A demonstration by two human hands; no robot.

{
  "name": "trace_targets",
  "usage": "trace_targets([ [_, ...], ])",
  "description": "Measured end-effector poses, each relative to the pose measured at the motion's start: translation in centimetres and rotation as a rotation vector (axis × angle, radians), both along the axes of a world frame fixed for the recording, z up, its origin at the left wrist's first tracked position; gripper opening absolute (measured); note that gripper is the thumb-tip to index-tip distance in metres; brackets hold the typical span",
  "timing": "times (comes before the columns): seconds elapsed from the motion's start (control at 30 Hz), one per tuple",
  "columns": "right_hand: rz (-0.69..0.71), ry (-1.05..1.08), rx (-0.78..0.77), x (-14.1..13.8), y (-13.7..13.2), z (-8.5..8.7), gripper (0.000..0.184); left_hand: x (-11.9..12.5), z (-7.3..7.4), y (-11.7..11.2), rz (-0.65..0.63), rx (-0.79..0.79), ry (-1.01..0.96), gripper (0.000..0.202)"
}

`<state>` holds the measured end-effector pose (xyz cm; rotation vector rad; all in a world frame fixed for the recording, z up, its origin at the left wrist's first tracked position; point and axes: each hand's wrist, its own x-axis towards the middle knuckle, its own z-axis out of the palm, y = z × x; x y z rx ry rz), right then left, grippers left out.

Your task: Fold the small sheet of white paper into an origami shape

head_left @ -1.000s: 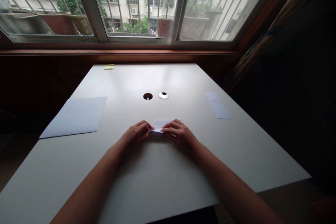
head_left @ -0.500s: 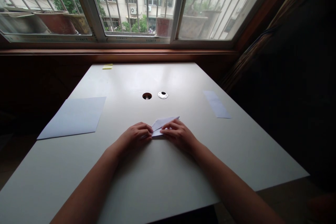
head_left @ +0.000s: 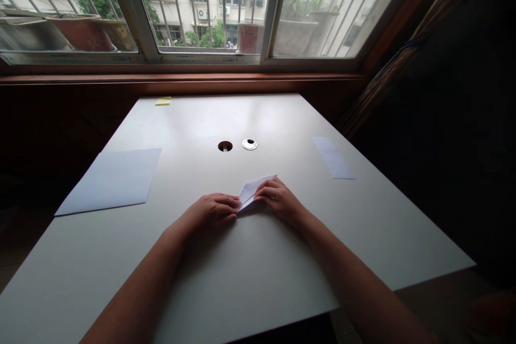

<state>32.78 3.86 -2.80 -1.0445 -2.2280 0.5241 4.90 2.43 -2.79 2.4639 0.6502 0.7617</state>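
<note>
Near the middle of a broad, smooth, white tabletop (head_left: pixel 242 279), a small, pointed, folded piece of white paper (head_left: pixel 250 189), held between two bare hands and slanting from near left to far right, with a crease line along its length.

At its near-left end, the bare left hand (head_left: pixel 215 208), back upward, fingers pressed together and only slightly bent, tips touching the corner of the paper. Thumb mostly hidden; no telling whether pinching or simply pressing down.

Along its right side, the bare right hand (head_left: pixel 278 199), fingers bent and gathered with hardly any gap, pinching the near edge of the paper at the fingertips. Far tip of the paper just showing beyond the knuckles.

Well apart to the left, a large, flat, plain white paper sheet (head_left: pixel 113 180), reaching the table's left edge. Well apart to the right, a narrow, white, rectangular paper strip (head_left: pixel 334 158), lying at a slant. Farther back, a round, dark hole (head_left: pixel 225 146) and, just beside it, a round, pale, ring-shaped cover (head_left: pixel 249 144). Near the far left corner, a small, yellow paper note (head_left: pixel 163 101). Beyond the table, a wide, metal-framed window (head_left: pixel 276 8), with a reddish-brown, rounded flowerpot (head_left: pixel 83 32) behind the glass.
</note>
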Motion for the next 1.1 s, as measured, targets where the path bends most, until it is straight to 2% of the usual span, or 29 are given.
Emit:
trace_targets([
  [0.23,0.067,0.040,-0.051,1.2,0.2,-0.1,0.010,0.5,0.1,-0.2,-0.018,0.049,0.033,0.018],
  [0.5,0.104,0.032,0.013,1.1,-0.2,-0.4,0.015,0.9,0.2,-0.1,0.082,0.098,0.128,0.017],
  [0.63,0.100,0.030,-0.018,1.0,-0.4,-0.4,0.015,0.9,0.5,0.0,0.119,0.103,0.133,0.015],
  [0.9,0.054,0.043,-0.108,0.9,-0.2,-0.2,0.011,0.8,0.2,0.2,0.129,0.098,0.100,0.018],
  [1.1,-0.060,0.032,-0.143,0.4,-0.3,0.1,0.012,0.8,0.4,0.1,0.113,0.083,0.072,0.021],
])
